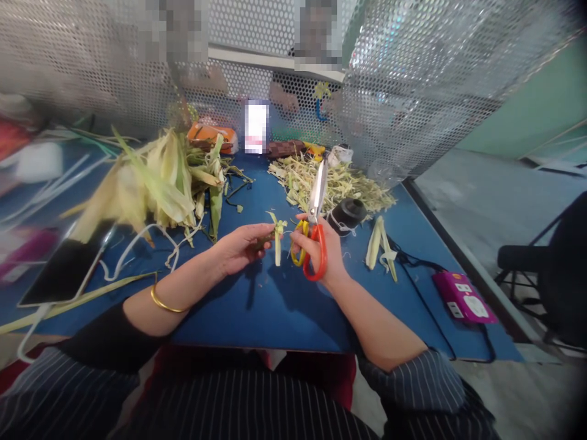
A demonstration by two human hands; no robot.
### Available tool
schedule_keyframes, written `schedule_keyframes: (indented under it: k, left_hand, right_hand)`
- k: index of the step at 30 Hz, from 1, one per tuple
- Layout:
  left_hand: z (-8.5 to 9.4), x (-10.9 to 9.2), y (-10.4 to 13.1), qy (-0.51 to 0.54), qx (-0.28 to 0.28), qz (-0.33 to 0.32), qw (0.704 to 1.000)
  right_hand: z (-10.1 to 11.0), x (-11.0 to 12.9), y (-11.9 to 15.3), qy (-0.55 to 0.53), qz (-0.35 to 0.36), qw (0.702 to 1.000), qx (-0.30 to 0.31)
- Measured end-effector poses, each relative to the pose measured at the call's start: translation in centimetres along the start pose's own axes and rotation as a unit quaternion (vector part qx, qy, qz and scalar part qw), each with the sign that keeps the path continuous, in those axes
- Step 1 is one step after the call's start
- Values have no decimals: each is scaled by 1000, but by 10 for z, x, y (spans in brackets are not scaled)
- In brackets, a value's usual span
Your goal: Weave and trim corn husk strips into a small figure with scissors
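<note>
My left hand is closed on a small bundle of pale green corn husk strips, pinched between thumb and fingers. One strip hangs down and short ends spread at the top. My right hand holds a pair of scissors with one red and one yellow handle loop, blades pointing up and away from me. The right thumb and fingertips come close to the husk bundle; a thin thread seems to run between the hands. Just beyond the right hand stands a black cone-shaped spool.
A heap of whole corn husks lies at left, and a pile of cut husk pieces at the back right. A black-screened tablet, white cables, a lit phone and a purple box share the blue table.
</note>
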State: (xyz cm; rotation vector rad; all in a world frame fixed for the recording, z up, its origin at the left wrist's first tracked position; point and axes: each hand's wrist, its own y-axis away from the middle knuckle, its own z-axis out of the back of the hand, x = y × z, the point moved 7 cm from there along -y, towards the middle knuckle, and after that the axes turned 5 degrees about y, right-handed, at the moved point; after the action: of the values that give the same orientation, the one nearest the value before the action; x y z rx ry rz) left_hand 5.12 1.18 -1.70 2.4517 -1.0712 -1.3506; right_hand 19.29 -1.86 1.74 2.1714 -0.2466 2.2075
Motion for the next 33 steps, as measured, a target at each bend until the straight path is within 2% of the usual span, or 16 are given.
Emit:
schedule_keyframes:
  k: [5,10,13,16,18,20,23,25,29,33]
  left_hand:
    - [10,-5,-1,42,-62,-23,997]
    - [14,-9,-5,49,-49,-59,996]
    - [12,-13,-6,55,-34,-81,995]
    - [12,-20,-4,46,-46,-114,991]
    - [13,-27,-2,35,-57,-147,987]
    - [13,-35,0,19,-64,-186,980]
    - [14,-46,5,4,-68,-252,965]
    - [15,-52,7,7,-68,-289,955]
    - [17,-58,9,15,-69,-330,941]
    - [19,-61,10,8,-88,-349,933]
  right_hand:
    - [12,-2,-5,31,-4,999,-34]
    - [47,-10,-18,106,-13,985,-134]
    - [59,-6,-23,147,-3,980,-133]
    - [61,6,-21,162,18,979,-122]
    - [55,14,-14,145,18,984,-99]
    - [43,20,-6,111,-1,993,-43]
    - [14,21,9,55,-42,992,107]
    - [0,19,19,39,-69,981,176]
    - [-16,12,30,37,-91,966,238]
    - [-22,6,34,34,-117,961,250]
